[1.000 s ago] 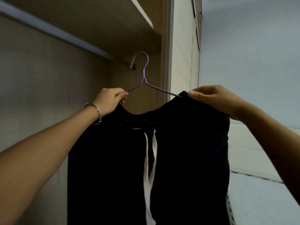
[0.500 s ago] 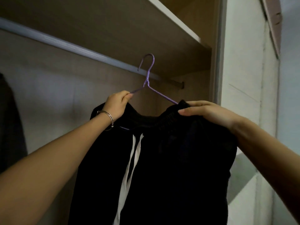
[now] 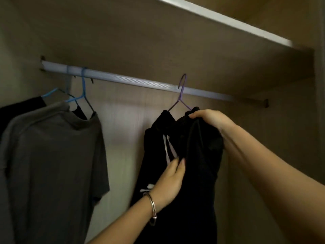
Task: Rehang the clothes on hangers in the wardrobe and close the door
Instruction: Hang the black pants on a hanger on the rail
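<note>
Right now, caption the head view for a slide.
Black garment on purple hanger hooked on the rail; right hand grips its top, left hand touches its front.

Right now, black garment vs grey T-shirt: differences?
The black garment hangs on the purple hanger, right of centre; the grey T-shirt on a blue hanger, far left. The right hand grips the black garment's top and the left hand touches its front; the grey T-shirt is untouched. Both hang from the rail.

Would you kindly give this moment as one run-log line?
purple hanger: hooked over rail | black garment: on hanger | left hand: touches garment front | right hand: grips garment top
</note>
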Tool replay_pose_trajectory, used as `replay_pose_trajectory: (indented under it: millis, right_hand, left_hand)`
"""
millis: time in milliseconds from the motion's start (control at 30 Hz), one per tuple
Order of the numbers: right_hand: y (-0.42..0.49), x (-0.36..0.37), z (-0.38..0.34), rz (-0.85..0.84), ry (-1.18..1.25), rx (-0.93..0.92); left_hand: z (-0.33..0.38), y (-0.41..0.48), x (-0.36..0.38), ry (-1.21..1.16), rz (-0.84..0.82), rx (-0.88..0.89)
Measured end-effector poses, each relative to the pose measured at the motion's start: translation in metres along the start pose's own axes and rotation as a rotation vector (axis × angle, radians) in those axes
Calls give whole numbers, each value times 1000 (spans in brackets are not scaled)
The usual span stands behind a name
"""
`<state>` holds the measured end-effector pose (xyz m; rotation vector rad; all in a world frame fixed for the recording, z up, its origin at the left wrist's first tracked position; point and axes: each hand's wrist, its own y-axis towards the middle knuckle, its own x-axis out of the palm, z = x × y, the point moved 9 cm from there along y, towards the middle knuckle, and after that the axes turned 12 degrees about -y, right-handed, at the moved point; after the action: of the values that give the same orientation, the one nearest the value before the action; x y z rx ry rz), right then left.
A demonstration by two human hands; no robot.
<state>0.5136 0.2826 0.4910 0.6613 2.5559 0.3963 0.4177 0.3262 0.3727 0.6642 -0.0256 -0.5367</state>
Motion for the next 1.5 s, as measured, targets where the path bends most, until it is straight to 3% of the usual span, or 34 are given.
replay_pose_trajectory:
  millis: [167,433,567,1033,1167,1233,1333,1500]
  right_hand:
    - [26,1,-1,64,-96,-31]
    - [57,-32,1,123,-97,-55]
    - [75,-36,16,62,-181,-40]
    - [85,-73,84,-82,-327,-92]
    - [65,-68,91,-208,-472,-186]
    - [58,-59,92,-219,-469,-198]
    - [55,-47,91,-161,-453,-203]
    - [65,-53,96,83,-425,-238]
  left_hand:
    - [-16,28,5,-81,-61,-115]
    - [-17,63,26,-78,35,49]
    - [-32,80,20,81,168,35]
    - [-100,76,60,260,279,-118]
    - [-79,37,86,211,381,32]
    - [-74,18,117,122,295,37]
    - [-100,8,155,181,114,-97]
    - [-127,12,136,202,147,-214]
